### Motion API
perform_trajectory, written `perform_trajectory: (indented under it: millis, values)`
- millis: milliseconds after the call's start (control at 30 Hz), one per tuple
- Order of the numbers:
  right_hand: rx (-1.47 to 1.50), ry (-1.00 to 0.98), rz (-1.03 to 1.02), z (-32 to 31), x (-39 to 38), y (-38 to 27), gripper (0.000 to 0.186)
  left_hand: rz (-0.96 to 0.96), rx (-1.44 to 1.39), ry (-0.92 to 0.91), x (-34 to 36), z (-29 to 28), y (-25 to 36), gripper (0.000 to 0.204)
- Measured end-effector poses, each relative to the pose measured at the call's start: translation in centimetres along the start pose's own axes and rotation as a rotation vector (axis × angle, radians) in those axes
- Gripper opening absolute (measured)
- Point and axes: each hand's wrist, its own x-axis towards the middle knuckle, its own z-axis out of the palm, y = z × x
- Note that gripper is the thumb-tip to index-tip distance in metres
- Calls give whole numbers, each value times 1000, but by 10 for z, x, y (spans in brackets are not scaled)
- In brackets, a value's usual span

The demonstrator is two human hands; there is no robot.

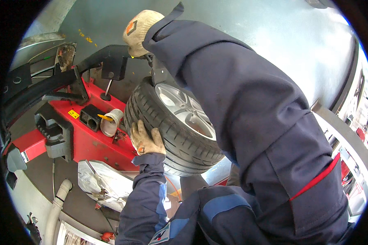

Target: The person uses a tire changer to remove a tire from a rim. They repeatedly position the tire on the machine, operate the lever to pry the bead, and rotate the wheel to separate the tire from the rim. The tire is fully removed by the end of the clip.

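Observation:
A black tyre (173,134) on a silver spoked rim (180,103) stands tilted in front of me, beside a red machine. My left hand (148,139), in a beige work glove, rests on its tread with fingers spread and thumb apart. My right arm reaches across above the wheel and covers part of the rim. At the far end of that arm, my right hand (142,32), gloved too, is closed at a dark machine part next to the black arm (114,61). Its back faces me, and what its fingers hold is hidden.
On the red machine body (96,143) sit a dirty white cup (111,123) with a yellow-handled tool and a black block (90,117). Black jaw-like pads (55,130) stick out left. A whitish plastic cover (104,183) and a pale pipe (61,196) lie lower left.

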Motion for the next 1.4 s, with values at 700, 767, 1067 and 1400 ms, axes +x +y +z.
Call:
perform_trajectory:
  millis: [700, 767, 1067, 1400]
  values:
    - [-12, 36, -28, 0, -8, -10, 29, 27, -6, 26, -8, 5, -12, 66]
    - [-11, 50, -37, 1, -9, -11, 30, 50, -33, 41, -8, 5, -13, 65]
    - [-29, 109, -24, 5, -16, -17, 26, 62, -6, 40, -10, 4, -13, 64]
    - [11, 110, -51, 8, -19, -21, 23, 72, 11, -7, -12, 4, -18, 66]
